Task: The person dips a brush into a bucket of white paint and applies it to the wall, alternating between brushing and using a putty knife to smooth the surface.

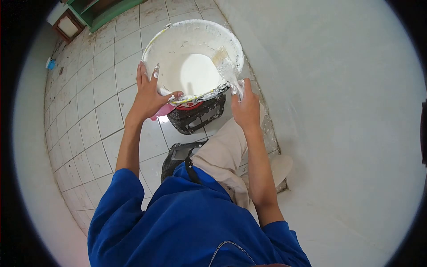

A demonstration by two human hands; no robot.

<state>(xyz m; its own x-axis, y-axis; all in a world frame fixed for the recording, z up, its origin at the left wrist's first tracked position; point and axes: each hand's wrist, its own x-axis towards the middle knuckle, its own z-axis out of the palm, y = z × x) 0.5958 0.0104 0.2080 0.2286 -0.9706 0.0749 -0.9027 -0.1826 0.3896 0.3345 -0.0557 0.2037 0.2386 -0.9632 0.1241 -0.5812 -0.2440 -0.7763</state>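
Note:
A white bucket with white paint in its bottom stands above a dark stool. My left hand is at the bucket's near left rim, fingers spread along the outside, thumb over the edge; white smears mark its fingers. At the near right rim, my right hand is closed round the handle of a paint-covered brush. The bristles lean against the inner right wall, above the paint. The bucket's wire handle hangs along the near rim.
A pale wall rises close on the right. Tiled floor spreads left. Something pink shows below the bucket. A green shelf, a brown frame and a blue item are farther off.

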